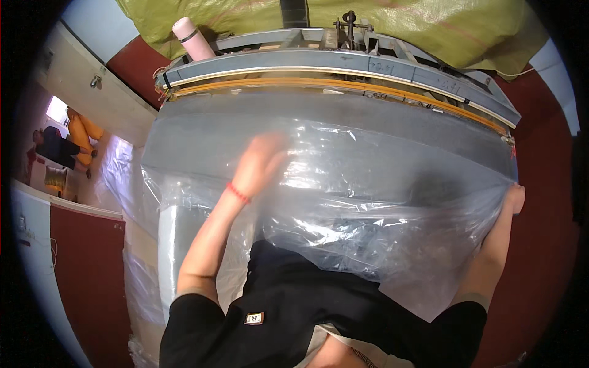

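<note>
A large clear plastic sheet (pixel 331 162) spreads over a grey work surface (pixel 196 113) and hangs in wrinkled folds in front of my body. My left hand (pixel 261 159), with a red bead bracelet at the wrist, is over the sheet left of centre. Motion blurs its fingers, but they look stretched out with the thumb apart, holding nothing. Whether the palm touches the film I cannot tell. At the right end of the surface, my right hand (pixel 516 197) is closed on the sheet's edge, and creases run from it across the film.
Behind the surface runs a metal machine frame (pixel 276 61) with an orange strip (pixel 307 81). A pink roll (pixel 193 40) leans at its left end; yellow-green sheeting (pixel 423 27) hangs behind. More plastic film (pixel 116 162) lies at left, near a doorway with another person (pixel 55 147).
</note>
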`<state>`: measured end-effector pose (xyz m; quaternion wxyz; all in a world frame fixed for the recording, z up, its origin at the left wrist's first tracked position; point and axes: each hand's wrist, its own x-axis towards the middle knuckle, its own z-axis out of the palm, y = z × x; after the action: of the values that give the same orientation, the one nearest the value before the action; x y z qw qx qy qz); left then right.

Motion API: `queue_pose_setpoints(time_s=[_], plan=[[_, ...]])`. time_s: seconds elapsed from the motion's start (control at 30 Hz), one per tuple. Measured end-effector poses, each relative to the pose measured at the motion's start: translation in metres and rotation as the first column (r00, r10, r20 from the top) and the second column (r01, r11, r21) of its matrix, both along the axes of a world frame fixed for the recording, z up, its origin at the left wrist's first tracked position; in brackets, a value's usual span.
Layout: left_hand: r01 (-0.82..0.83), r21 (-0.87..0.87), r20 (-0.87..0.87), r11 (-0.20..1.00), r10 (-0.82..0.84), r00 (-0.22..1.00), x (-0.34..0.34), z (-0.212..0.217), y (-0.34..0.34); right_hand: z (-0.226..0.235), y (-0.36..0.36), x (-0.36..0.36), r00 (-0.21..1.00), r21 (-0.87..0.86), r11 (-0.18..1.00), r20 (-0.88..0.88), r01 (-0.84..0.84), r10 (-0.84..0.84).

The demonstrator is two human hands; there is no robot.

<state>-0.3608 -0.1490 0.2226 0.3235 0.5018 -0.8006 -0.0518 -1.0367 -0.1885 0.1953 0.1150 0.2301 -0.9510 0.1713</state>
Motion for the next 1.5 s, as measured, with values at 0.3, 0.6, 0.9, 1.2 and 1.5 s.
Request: queue_pose_setpoints(time_s=[0.3,0.6,0.9,1.2,1.5], plan=[[-0.406,0.004,0.000,0.914,0.406,0.914,-0.014,-0.015,-0.063,-0.026,0.051,-0.103,0.707,-0.889,0.459,0.319,-0.008,0.631],[-0.421,0.212,-0.762,0.882,0.419,0.495,0.037,-0.027,-0.093,0.047,0.007,-0.021,0.813,-0.899,0.435,0.213,-0.054,0.541],[-0.735,0.066,-0.675,0.674,0.573,0.465,0.190,-0.076,-0.196,-0.045,-0.149,0.088,0.677,-0.823,0.372,-0.020,-0.428,0.735],[-0.694,0.102,-0.693,0.713,0.551,0.464,0.178,-0.065,-0.207,-0.033,-0.155,0.095,0.790,-0.823,0.445,-0.008,-0.354,0.613],[-0.745,0.315,-0.810,0.588,0.576,0.111,0.183,-0.055,-0.197,-0.021,-0.146,0.106,0.643,-0.935,0.317,0.145,-0.159,0.752]])
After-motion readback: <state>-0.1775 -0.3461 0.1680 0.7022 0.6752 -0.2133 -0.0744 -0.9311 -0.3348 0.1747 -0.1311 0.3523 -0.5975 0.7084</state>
